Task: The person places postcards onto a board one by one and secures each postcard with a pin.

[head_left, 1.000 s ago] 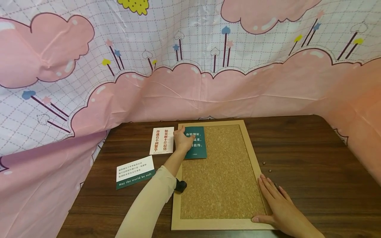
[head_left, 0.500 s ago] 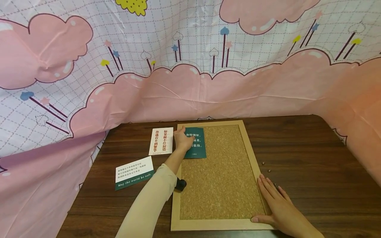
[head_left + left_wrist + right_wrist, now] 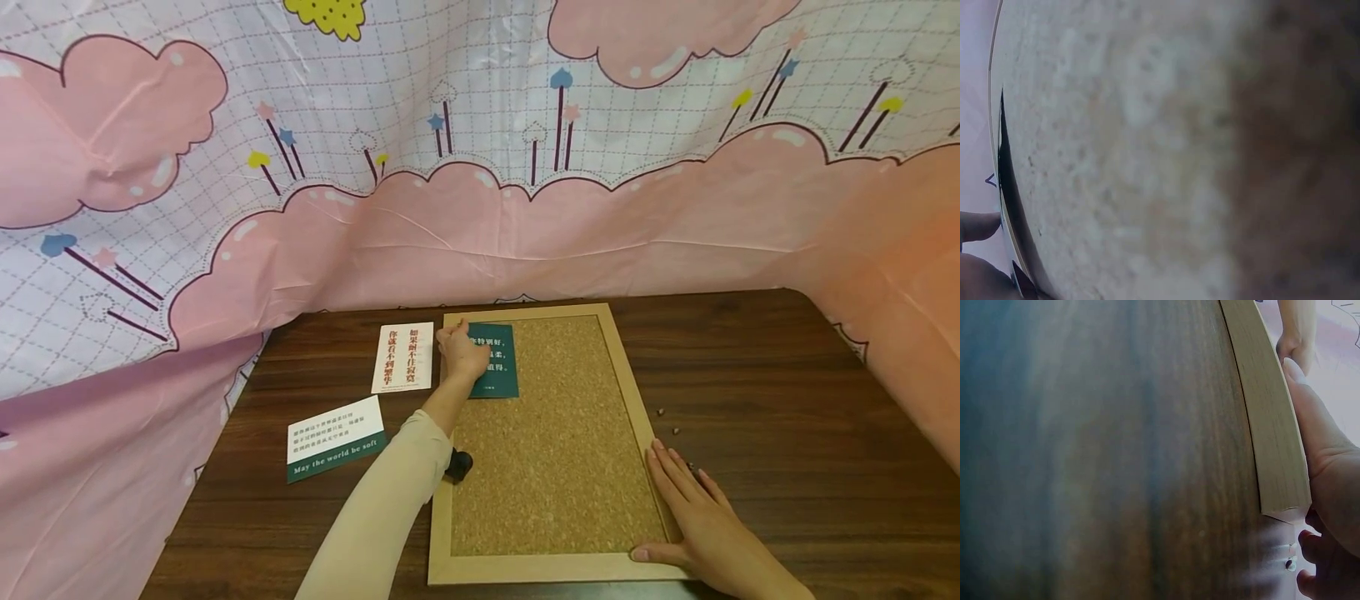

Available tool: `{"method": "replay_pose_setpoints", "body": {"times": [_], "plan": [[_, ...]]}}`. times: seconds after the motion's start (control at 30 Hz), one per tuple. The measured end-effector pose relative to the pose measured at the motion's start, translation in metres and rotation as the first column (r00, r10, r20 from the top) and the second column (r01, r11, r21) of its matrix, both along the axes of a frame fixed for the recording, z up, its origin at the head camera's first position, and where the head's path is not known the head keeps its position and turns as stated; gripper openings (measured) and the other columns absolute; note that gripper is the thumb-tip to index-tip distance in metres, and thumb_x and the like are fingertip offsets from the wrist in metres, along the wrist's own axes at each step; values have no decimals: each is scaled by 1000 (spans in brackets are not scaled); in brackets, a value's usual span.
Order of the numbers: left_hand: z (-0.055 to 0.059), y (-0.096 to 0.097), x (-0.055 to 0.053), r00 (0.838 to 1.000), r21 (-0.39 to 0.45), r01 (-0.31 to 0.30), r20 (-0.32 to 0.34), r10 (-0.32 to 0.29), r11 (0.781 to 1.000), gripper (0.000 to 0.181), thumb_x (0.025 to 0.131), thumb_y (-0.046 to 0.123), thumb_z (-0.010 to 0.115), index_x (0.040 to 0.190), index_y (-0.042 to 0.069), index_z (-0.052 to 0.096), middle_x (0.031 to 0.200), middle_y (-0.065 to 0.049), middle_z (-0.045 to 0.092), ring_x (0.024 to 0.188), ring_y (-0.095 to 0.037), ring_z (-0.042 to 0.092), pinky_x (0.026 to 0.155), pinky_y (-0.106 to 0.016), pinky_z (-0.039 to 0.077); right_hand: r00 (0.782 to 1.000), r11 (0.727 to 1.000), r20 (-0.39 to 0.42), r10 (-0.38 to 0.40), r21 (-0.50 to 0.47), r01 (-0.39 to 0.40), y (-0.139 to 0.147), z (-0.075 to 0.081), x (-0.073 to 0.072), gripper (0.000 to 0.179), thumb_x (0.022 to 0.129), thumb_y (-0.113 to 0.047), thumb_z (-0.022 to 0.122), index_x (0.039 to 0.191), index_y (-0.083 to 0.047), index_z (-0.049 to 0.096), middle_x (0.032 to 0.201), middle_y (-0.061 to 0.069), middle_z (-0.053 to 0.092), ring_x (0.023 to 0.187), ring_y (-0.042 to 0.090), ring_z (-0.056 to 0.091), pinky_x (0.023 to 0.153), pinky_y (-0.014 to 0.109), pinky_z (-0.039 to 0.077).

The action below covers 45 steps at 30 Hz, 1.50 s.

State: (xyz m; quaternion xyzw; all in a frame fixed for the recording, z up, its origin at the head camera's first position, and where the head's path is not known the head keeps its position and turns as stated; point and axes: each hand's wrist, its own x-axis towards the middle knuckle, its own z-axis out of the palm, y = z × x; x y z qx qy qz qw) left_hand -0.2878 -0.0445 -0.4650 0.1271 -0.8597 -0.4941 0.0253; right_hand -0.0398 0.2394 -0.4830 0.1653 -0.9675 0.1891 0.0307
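The left hand (image 3: 462, 352), grip unclear, overlaps the dark-green paper card (image 3: 502, 360) from its left; the straight-fingered right hand (image 3: 693, 518) rests on the tan wood-framed corkboard (image 3: 558, 467).

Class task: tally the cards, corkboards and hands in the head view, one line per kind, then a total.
Cards: 3 (green card, red-lettered card, white-and-green card)
Corkboard: 1
Hands: 2 (left hand, right hand)
Total: 6

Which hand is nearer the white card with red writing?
Left. The left hand is over the green card at the far left corner of the board, just right of the white card with red writing. The right hand is at the near right corner, clearly farther.
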Motion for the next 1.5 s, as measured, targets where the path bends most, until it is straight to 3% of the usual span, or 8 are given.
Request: {"method": "replay_pose_setpoints", "body": {"times": [0.2, 0.43, 0.6, 0.73, 0.9, 1.1, 1.5], "plan": [[-1, 1, -1, 999, 3, -45, -27, 45, 999, 65, 79, 4, 63, 139, 5, 38, 131, -15, 32, 116, -29, 36, 86, -35, 43, 998, 1000, -59, 23, 13, -22, 1, -1, -1, 108, 67, -65, 63, 147, -8, 18, 152, 14, 21, 141, 2, 0, 108, 14, -15], [1, 3, 0, 999, 48, -47, -26, 48, 998, 63, 80, 1, 60, 140, 4, 37, 131, -14, 29, 115, -29, 33, 80, -33, 42, 1000, 1000, -21, 17, -13, -17, 1, 0, -1, 108, 68, -64, 64, 148, -10, 16, 153, 13, 17, 142, 6, 1, 114, 28, -9], [2, 4, 1, 1000, -16, -12, -15, 12, 1000, 55, 84, 4, 58, 136, 0, 41, 136, -17, 27, 130, -35, 24, 95, -37, 42, 997, 999, 71, -7, -41, 10, 0, 1, -2, 109, 67, -66, 62, 149, -13, 13, 154, 11, 13, 143, 17, 8, 113, 48, 6], [3, 4, 2, 1000, -136, 7, -3, -7, 991, 51, 83, 10, 60, 131, 0, 48, 138, -18, 29, 129, -37, 23, 100, -39, 38, 993, 999, 117, -21, -36, 25, -2, 3, -3, 110, 67, -68, 61, 149, -13, 12, 154, 11, 12, 142, 26, 13, 109, 55, 13], [4, 3, 5, 1000, -273, 24, 2, -24, 962, 51, 81, 20, 67, 127, 2, 54, 136, -19, 34, 120, -34, 29, 98, -40, 35, 993, 999, 115, -21, -36, 25, -2, 3, -2, 110, 67, -67, 61, 149, -12, 13, 154, 12, 12, 142, 26, 12, 110, 55, 12], [2, 1, 7, 999, -297, 43, 4, -43, 954, 57, 80, 26, 69, 130, 4, 52, 136, -21, 33, 124, -35, 27, 101, -43, 33, 995, 999, 101, -17, -29, 20, -2, 3, -1, 109, 68, -67, 61, 149, -13, 12, 154, 11, 12, 142, 24, 12, 111, 52, 10], [5, -4, 7, 993, -366, 115, 45, -106, 924, 58, 81, 31, 69, 130, 7, 52, 138, -20, 33, 118, -34, 30, 88, -38, 38, 993, 999, 117, -17, -43, 22, -2, 2, -1, 109, 68, -66, 61, 149, -12, 11, 155, 11, 10, 143, 23, 8, 114, 48, 4]]}}
